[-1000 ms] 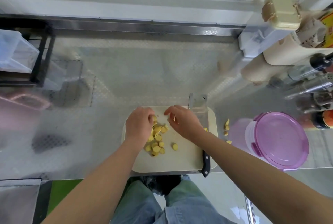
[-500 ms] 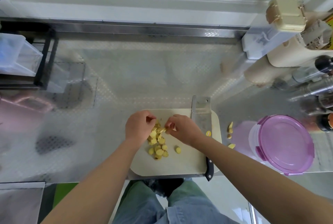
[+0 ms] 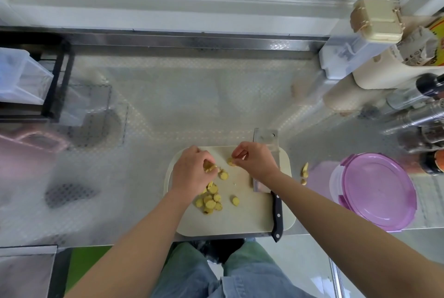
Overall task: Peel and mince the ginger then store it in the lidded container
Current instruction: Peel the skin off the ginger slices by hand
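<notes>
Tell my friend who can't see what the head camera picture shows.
A person's left hand and right hand each pinch ginger slices over a pale cutting board, where more lie piled. A cleaver lies along the board's right side; a purple-lidded container stands on the counter further right.

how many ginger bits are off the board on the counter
2: a longer piece right of the cutting board, a small bit just nearer. The forearm may hide more.

Left hand [image 3: 192,171] and right hand [image 3: 255,161] close together, both in pinches.
</notes>
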